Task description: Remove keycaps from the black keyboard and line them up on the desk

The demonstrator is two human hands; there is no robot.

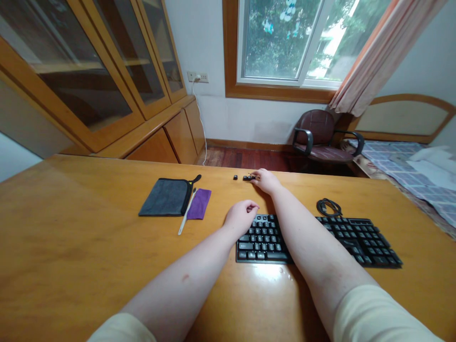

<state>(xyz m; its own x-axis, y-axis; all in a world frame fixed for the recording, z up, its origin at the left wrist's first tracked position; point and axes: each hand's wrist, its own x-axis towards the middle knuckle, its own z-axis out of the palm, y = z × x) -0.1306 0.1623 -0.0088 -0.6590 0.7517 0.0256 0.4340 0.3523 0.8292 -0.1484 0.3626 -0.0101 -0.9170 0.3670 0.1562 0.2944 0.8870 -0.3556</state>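
Note:
A black keyboard (265, 240) lies on the desk under my forearms, its middle hidden by the right one. At its upper left corner is my left hand (242, 216), fingers curled in and thumb side up; whatever they may hold is hidden. My right hand (266, 181) reaches over the keyboard to the desk's far edge. Its fingertips close on a keycap at the right end of a short row of black keycaps (245, 178). One single keycap (235, 177) sits apart, left of that row.
Left of the keyboard lie a grey cloth (166, 197), a purple cloth (199, 204) and a thin toothbrush (185, 218). A coiled black cable (328, 207) rests behind the keyboard's right part. Beyond the wooden desk (89, 228) stand an armchair (317, 135), a bed and a cabinet.

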